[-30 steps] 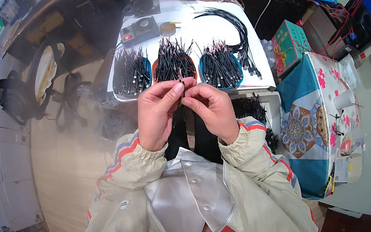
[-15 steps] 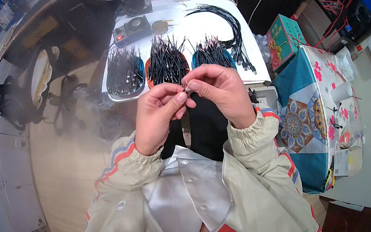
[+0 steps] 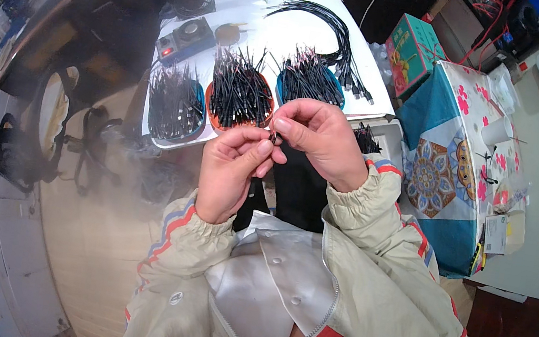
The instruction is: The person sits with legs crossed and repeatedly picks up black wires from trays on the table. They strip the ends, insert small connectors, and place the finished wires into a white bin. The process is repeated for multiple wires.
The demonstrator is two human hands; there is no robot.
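Observation:
My left hand (image 3: 231, 170) and my right hand (image 3: 319, 137) meet in front of my chest, fingertips pinched together on a small dark wire piece (image 3: 274, 138). Most of that piece is hidden by my fingers. Just beyond my hands stands a white table (image 3: 269, 29) with three shallow dishes of short black wires: a left dish (image 3: 174, 107), a middle orange-rimmed dish (image 3: 239, 91) and a right blue-rimmed dish (image 3: 311, 78).
A bundle of long black cables (image 3: 335, 32) lies at the table's far right. A small black device (image 3: 184, 37) and a round brown object sit at its far left. A patterned teal cloth-covered stand (image 3: 455, 161) is on my right, an office chair (image 3: 31, 133) on my left.
My hands have stayed pinched together on the small piece and shifted slightly right and lower in view. The table and dishes slid with the head's motion.

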